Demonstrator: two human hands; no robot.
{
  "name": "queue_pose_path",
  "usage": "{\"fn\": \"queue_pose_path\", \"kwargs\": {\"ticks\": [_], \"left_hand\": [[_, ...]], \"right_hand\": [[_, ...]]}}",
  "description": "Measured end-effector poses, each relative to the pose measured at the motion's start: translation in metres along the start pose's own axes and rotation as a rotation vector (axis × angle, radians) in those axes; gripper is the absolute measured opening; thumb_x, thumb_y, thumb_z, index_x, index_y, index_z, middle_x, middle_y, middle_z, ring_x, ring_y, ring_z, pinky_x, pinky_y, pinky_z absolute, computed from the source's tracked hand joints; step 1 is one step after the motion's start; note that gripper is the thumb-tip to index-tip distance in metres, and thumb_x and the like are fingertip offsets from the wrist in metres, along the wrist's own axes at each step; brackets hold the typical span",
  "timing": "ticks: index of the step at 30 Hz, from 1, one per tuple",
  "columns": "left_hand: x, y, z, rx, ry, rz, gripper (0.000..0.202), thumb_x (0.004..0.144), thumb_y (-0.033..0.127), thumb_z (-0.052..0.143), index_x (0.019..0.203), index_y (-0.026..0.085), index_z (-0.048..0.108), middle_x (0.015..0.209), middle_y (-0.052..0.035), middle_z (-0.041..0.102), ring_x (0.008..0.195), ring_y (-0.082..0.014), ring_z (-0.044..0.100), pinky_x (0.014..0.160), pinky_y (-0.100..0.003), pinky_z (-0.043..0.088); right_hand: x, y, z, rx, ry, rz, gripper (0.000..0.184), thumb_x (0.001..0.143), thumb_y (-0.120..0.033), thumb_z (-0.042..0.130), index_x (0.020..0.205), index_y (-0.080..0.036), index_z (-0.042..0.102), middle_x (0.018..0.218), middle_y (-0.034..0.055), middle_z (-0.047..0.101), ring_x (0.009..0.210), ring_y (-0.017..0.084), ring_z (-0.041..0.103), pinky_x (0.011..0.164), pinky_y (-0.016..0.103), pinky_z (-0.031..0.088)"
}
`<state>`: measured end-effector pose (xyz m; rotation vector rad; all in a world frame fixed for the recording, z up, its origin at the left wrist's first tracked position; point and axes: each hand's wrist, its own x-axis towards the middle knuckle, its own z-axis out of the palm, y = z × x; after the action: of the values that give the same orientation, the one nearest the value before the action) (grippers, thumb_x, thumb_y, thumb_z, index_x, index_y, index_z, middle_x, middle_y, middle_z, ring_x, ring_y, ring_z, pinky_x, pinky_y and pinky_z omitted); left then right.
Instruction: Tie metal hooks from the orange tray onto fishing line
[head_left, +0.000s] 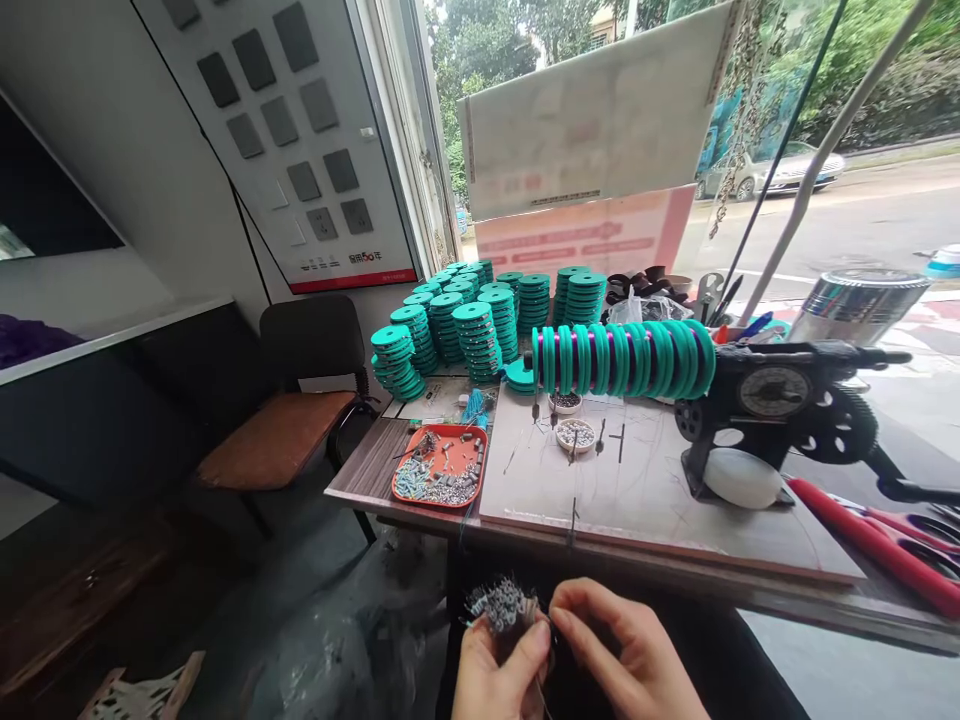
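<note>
In my left hand (501,672) I grip a bunch of small grey metal pieces (504,604), its spiky tops sticking up between thumb and fingers. Thin strands hang below that hand. My right hand (619,645) is close beside the bunch, thumb and forefinger pinched together; what sits between those fingertips is too small to make out. Both hands are in front of the table edge, low in the view.
An orange-red tray (439,497) of small metal parts lies on the table (367,470). Behind are stacked green spools (474,335). A hand-cranked winder (776,390) carries a row of green rings (622,358). Red-handled scissors (911,525) lie right; an upright hook (574,520) marks the front edge.
</note>
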<state>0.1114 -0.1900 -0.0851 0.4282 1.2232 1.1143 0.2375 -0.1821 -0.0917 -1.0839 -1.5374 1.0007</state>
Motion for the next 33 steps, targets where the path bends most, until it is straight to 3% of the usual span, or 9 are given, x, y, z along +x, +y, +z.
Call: {"fn": "queue_pose_path", "kwargs": {"ticks": [5, 10, 15, 21, 27, 33], "left_hand": [[0.004, -0.005, 0.001, -0.047, 0.081, 0.119, 0.033, 0.040, 0.033, 0.086, 0.059, 0.014, 0.067, 0.041, 0.0062, 0.047, 0.037, -0.0034, 0.040, 0.036, -0.014, 0.028], [0.005, -0.006, -0.004, 0.002, 0.128, 0.101, 0.033, 0.043, 0.036, 0.084, 0.061, 0.014, 0.067, 0.041, 0.0063, 0.047, 0.034, -0.0024, 0.035, 0.032, -0.014, 0.022], [0.010, -0.010, -0.008, 0.013, 0.134, 0.140, 0.034, 0.041, 0.038, 0.084, 0.059, 0.014, 0.066, 0.046, 0.0035, 0.053, 0.041, -0.0040, 0.042, 0.034, -0.013, 0.023], [0.009, -0.011, -0.009, 0.016, 0.137, 0.099, 0.035, 0.042, 0.039, 0.083, 0.061, 0.015, 0.066, 0.043, 0.0044, 0.051, 0.039, -0.0051, 0.042, 0.033, -0.014, 0.024], [0.003, -0.007, -0.002, -0.015, 0.198, 0.086, 0.035, 0.039, 0.035, 0.085, 0.061, 0.014, 0.067, 0.049, 0.0039, 0.054, 0.043, -0.0046, 0.044, 0.035, -0.013, 0.025], [0.003, -0.008, -0.005, 0.014, 0.159, 0.054, 0.034, 0.044, 0.036, 0.083, 0.065, 0.015, 0.067, 0.043, 0.0054, 0.051, 0.035, -0.0042, 0.041, 0.031, -0.014, 0.023]], "right_hand": [[-0.006, 0.007, -0.004, -0.169, 0.095, -0.264, 0.007, 0.088, -0.022, 0.051, 0.084, -0.021, 0.057, 0.070, -0.0009, 0.064, 0.058, 0.012, 0.060, 0.055, 0.017, 0.047], [-0.010, 0.009, -0.004, -0.413, 0.152, -0.574, 0.009, 0.090, -0.014, 0.045, 0.091, -0.018, 0.053, 0.060, 0.0010, 0.062, 0.047, 0.012, 0.055, 0.046, 0.020, 0.046], [-0.012, 0.013, 0.000, -0.497, 0.086, -0.552, 0.013, 0.090, -0.011, 0.043, 0.090, -0.016, 0.054, 0.060, 0.0014, 0.059, 0.048, 0.013, 0.055, 0.048, 0.022, 0.045], [-0.014, 0.017, 0.001, -0.511, 0.043, -0.535, 0.016, 0.091, -0.012, 0.040, 0.089, -0.016, 0.055, 0.059, 0.0016, 0.058, 0.049, 0.013, 0.053, 0.049, 0.022, 0.044], [-0.013, 0.018, 0.003, -0.501, 0.059, -0.514, 0.015, 0.090, -0.012, 0.041, 0.089, -0.016, 0.056, 0.063, 0.0026, 0.061, 0.051, 0.013, 0.055, 0.051, 0.023, 0.045], [-0.011, 0.013, 0.005, -0.507, 0.152, -0.552, 0.019, 0.094, -0.018, 0.037, 0.085, -0.018, 0.054, 0.061, 0.0027, 0.063, 0.048, 0.013, 0.057, 0.050, 0.023, 0.046]]}}
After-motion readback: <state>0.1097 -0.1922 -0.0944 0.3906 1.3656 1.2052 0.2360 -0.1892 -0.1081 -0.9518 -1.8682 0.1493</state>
